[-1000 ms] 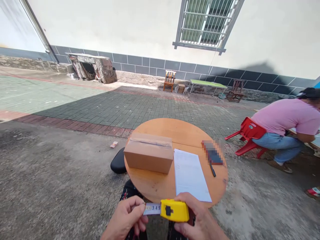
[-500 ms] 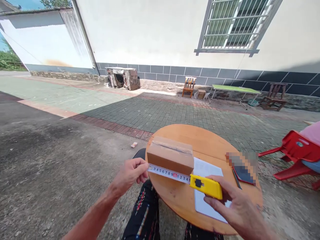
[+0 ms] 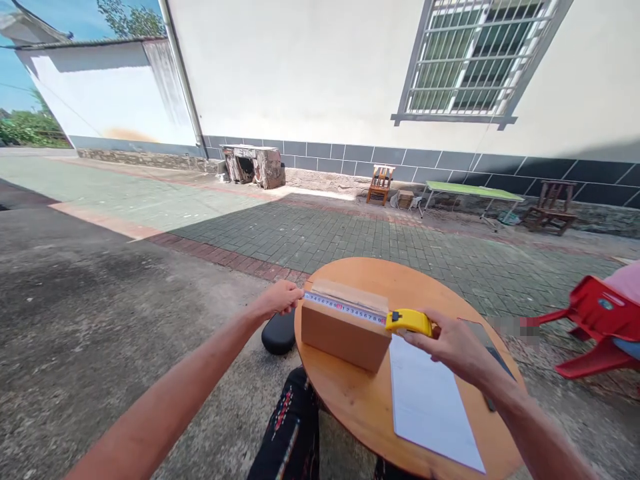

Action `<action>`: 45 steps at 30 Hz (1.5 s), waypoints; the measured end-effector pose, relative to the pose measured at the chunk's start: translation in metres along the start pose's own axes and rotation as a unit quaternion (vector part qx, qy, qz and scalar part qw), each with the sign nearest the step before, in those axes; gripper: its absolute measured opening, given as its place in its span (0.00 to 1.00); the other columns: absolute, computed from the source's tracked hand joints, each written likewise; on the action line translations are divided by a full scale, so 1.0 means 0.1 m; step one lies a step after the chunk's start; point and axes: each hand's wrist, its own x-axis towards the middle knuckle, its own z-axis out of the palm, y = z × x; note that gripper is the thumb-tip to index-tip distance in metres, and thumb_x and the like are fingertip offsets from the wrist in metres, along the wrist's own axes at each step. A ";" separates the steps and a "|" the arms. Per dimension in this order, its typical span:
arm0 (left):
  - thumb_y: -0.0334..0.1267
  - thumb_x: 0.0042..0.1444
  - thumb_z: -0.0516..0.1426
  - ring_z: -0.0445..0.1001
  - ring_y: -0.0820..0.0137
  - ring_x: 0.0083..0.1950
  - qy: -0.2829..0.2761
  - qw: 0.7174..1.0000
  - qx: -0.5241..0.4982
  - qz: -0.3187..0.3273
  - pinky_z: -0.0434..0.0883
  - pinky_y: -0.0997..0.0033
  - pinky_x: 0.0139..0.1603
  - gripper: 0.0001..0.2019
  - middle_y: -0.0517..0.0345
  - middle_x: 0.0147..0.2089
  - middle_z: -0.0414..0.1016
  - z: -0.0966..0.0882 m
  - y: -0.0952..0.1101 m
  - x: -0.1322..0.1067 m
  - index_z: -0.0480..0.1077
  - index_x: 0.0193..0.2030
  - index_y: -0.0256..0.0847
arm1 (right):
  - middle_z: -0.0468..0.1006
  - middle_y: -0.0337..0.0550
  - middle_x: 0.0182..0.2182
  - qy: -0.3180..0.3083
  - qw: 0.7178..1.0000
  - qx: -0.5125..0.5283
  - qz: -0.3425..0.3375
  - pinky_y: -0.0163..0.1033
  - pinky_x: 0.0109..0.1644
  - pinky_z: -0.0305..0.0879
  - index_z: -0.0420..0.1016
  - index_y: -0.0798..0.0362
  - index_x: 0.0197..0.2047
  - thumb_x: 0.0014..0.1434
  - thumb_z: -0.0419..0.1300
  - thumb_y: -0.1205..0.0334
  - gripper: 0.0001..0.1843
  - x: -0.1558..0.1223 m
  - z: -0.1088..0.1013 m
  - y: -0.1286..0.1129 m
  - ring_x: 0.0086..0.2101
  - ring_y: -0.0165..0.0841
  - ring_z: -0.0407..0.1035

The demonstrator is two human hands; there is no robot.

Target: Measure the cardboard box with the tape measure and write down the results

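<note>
A brown cardboard box (image 3: pixel 345 339) rests on the round wooden table (image 3: pixel 350 407). Across its top, along the long side, stretches the white blade of a yellow tape measure (image 3: pixel 411 322). My left hand (image 3: pixel 280 298) pinches the blade's end at the box's left edge. Beyond the right edge of the box, my right hand (image 3: pixel 447 340) grips the yellow case. White paper sheets (image 3: pixel 430 400) lie on the table below my right hand. A dark flat object (image 3: pixel 483 333) is partly hidden behind my right forearm.
A red plastic chair (image 3: pixel 597 320) stands to the right, with part of a person in pink beside it. Below my left hand is a black rounded seat (image 3: pixel 279 333). Near the far wall stand a green-topped folding table (image 3: pixel 473 191) and a wooden chair (image 3: pixel 380 185).
Both hands have raised the tape from the box's near lower side onto its top. More blade now shows between them. The view has tilted slightly upward.
</note>
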 end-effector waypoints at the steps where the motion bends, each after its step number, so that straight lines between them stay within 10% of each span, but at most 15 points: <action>1: 0.45 0.64 0.56 0.70 0.76 0.28 -0.005 1.000 0.009 -0.004 0.71 0.73 0.29 0.13 0.60 0.34 0.72 0.00 0.00 0.02 0.70 0.41 0.35 | 0.77 0.36 0.22 -0.004 1.000 0.000 0.001 0.33 0.22 0.57 0.79 0.48 0.41 0.48 0.67 0.50 0.18 0.01 -0.03 0.01 0.22 0.33 0.69; 23: 0.40 0.59 0.54 0.63 0.78 0.18 -0.024 0.994 0.102 -0.018 0.60 0.79 0.16 0.13 0.66 0.21 0.65 0.16 0.10 -0.02 0.62 0.25 0.39 | 0.75 0.37 0.21 -0.033 0.999 0.025 0.013 0.31 0.18 0.60 0.79 0.51 0.34 0.48 0.68 0.51 0.14 -0.01 -0.17 0.28 0.18 0.29 0.66; 45: 0.55 0.40 0.57 0.66 0.73 0.20 -0.035 0.998 0.049 0.013 0.62 0.76 0.15 0.18 0.63 0.21 0.66 0.18 0.02 0.06 0.60 0.23 0.42 | 0.77 0.40 0.27 -0.064 0.997 -0.015 0.027 0.31 0.22 0.62 0.77 0.54 0.45 0.51 0.65 0.51 0.21 -0.05 -0.38 0.47 0.21 0.28 0.68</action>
